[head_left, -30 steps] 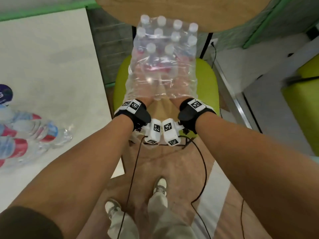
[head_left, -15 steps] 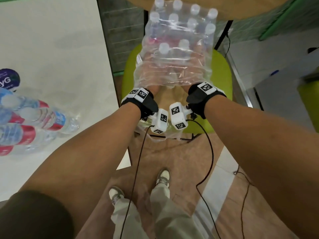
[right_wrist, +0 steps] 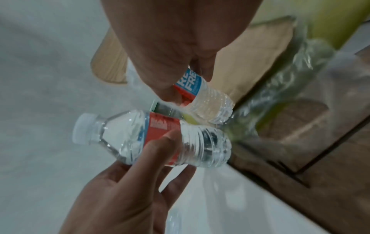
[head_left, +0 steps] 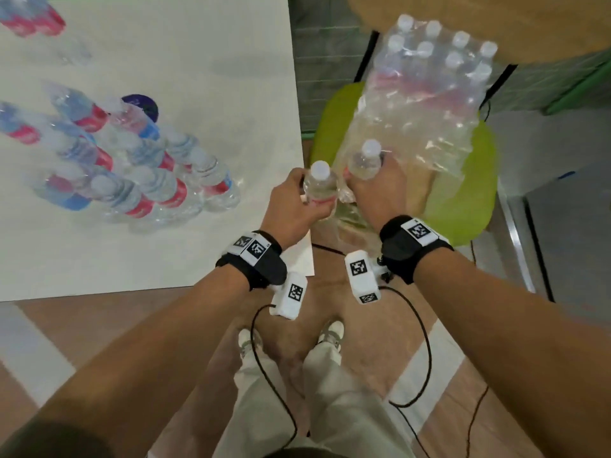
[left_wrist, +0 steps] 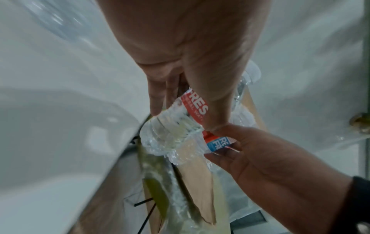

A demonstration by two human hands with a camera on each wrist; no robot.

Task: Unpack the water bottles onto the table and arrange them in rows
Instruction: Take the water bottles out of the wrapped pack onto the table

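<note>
Each hand grasps one bottle: left hand (head_left: 291,206) and right hand (head_left: 380,190); carry both upright to the counter's (head_left: 198,259) right edge, beside the standing rows (head_left: 139,166)

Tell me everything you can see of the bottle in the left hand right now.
The bottle is small, clear ribbed plastic, with a white cap and a red and blue label. It looks full. The left hand grips it around the label, fingers curled round its body, and holds it in the air, roughly upright in the head view, between the table edge and the pack. It sits close beside the right hand's bottle; whether they touch is unclear.
</note>
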